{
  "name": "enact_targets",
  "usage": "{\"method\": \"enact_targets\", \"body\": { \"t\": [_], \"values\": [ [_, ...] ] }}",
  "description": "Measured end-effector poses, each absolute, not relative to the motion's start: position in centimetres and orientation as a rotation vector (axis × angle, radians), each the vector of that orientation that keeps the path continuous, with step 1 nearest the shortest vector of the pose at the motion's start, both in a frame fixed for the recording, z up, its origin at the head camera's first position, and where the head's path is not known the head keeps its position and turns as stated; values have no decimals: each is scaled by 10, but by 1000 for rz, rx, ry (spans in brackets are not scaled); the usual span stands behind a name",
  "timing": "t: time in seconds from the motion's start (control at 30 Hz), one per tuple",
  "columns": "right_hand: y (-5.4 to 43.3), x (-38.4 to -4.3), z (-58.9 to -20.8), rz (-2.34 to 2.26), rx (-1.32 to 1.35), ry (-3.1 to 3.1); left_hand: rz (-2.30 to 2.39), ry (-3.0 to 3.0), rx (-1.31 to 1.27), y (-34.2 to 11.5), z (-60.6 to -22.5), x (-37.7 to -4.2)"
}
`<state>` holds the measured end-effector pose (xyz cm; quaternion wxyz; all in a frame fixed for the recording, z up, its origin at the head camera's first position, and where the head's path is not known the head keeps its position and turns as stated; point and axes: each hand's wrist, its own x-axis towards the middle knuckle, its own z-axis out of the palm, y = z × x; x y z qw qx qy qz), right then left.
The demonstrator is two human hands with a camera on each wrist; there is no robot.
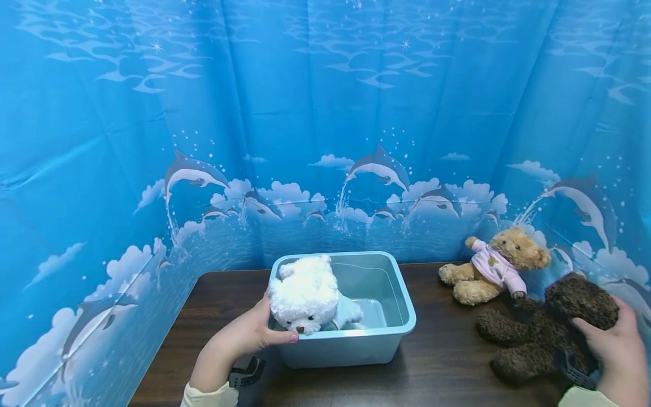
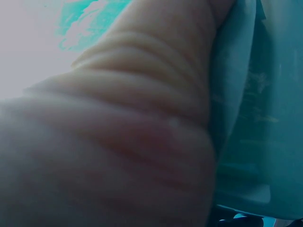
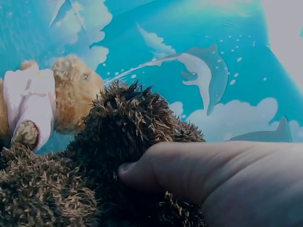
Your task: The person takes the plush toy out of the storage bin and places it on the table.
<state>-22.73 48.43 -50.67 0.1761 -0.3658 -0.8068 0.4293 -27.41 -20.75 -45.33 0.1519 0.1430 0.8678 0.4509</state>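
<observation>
A white teddy bear (image 1: 305, 291) lies in the left part of a pale blue-grey plastic bin (image 1: 351, 347), its head over the front rim. My left hand (image 1: 254, 328) holds the bin's left front corner, thumb along the front, other fingers mostly hidden at the left side. In the left wrist view the hand (image 2: 142, 118) lies against the bin wall (image 2: 279, 132). Over on the right, my right hand (image 1: 612, 333) grips a dark brown teddy bear (image 1: 544, 333) by its head. The right wrist view shows the thumb pressed into its shaggy fur (image 3: 128, 118).
A tan teddy bear (image 1: 495, 263) in a pink top leans at the back right, beside the brown one. Everything stands on a dark wood table (image 1: 213, 305). A blue curtain (image 1: 315, 113) printed with dolphins hangs right behind the table.
</observation>
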Motion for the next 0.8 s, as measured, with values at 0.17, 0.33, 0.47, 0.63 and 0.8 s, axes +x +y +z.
{"method": "enact_targets", "body": {
  "t": [0.17, 0.33, 0.47, 0.63, 0.8],
  "values": [
    [480, -225, -502, 1242, -1111, -2306, 1283, 2503, 411, -208, -452, -275],
    [474, -224, -499, 1220, -1151, -2290, 1279, 2497, 383, -209, -453, -276],
    [471, -218, -494, 1168, -1126, -2318, 1280, 2487, 369, -209, -454, -274],
    [458, -210, -481, 1091, -1045, -2194, 1277, 2488, 369, -209, -454, -271],
    [466, -214, -485, 1093, -1012, -2049, 1277, 2490, 372, -209, -452, -270]
  ]
}}
